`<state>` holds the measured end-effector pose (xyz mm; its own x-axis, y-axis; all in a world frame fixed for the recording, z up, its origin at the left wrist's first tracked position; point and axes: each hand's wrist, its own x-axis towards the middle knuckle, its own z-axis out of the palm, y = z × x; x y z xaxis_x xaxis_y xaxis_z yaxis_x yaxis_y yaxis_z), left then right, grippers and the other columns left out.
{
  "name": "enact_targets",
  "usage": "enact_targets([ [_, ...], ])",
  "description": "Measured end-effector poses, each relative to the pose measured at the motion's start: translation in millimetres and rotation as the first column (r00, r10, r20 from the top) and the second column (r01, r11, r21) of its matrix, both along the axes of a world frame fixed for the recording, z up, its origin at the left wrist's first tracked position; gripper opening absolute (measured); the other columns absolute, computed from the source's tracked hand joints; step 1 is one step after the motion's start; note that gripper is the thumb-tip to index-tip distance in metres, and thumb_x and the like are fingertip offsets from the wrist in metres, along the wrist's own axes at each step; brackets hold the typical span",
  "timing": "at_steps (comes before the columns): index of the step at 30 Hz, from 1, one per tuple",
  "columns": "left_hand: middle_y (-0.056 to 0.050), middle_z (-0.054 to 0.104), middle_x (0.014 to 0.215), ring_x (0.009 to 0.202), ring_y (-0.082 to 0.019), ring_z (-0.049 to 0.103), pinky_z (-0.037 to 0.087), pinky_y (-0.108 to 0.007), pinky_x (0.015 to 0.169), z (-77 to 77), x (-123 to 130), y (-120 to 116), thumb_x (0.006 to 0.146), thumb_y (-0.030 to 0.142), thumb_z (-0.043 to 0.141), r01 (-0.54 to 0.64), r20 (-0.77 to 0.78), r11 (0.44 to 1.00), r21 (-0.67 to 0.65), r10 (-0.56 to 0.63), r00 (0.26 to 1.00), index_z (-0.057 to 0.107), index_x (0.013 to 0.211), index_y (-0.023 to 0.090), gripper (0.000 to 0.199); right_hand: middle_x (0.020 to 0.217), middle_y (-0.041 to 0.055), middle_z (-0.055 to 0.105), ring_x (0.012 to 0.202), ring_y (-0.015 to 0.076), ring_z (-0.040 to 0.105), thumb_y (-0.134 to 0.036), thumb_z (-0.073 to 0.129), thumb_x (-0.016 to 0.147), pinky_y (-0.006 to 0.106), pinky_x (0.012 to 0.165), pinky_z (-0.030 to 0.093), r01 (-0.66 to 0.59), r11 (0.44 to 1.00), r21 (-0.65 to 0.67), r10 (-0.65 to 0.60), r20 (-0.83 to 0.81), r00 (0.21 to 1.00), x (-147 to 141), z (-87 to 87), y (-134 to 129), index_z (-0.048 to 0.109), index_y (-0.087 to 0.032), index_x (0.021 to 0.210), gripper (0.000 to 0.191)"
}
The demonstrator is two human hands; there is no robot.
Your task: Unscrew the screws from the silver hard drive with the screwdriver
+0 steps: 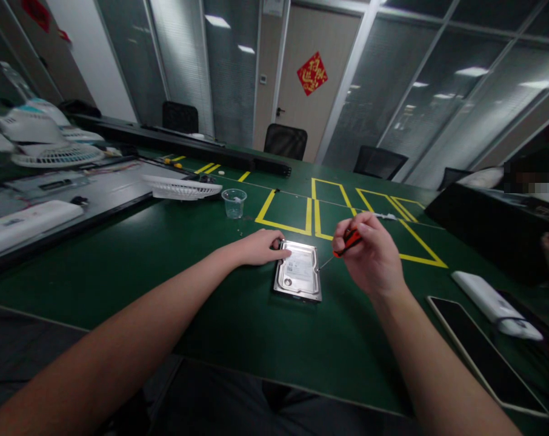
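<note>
A silver hard disk drive [300, 272] with a label lies flat on the green table in front of me. My left hand [260, 247] grips its upper left edge, thumb on top and fingers curled at the side. In my right hand [369, 251] is a screwdriver with a red and black handle [349, 241], held closed between thumb and fingers. Its thin shaft slants down to the left, and the tip is at the drive's right edge. Whether the tip sits in a screw is too small to tell. A clear plastic cup [234, 204] stands beyond my left hand, with tiny bits on the table near it.
Yellow tape rectangles [311, 218] mark the table beyond the drive. At left lie a large flat panel [115, 181], a white fan grille [183, 188] and white fan parts [42, 136]. A phone-like slab [483, 351] and white power strip [495, 303] lie right, near another person's hand.
</note>
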<state>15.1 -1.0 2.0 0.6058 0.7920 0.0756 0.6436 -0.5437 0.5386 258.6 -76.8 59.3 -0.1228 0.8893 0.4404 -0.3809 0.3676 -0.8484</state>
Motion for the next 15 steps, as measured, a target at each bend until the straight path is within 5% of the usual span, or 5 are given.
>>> enact_targets([
  [15,-0.007,0.068,0.104,0.089,-0.022,0.061,0.042,-0.032,0.073,3.0,-0.8,-1.0,0.088,0.069,0.053,-0.013,-0.024,0.999,-0.042,0.012,1.0,0.061,0.123,0.019,0.061,0.08,0.0036,0.061,0.06,0.0132,0.049,-0.036,0.051,0.09,0.03,0.058,0.038,-0.004,1.0,-0.028,0.004,-0.001,1.0,3.4,1.4,1.0,0.067,-0.021,0.079,0.024],
])
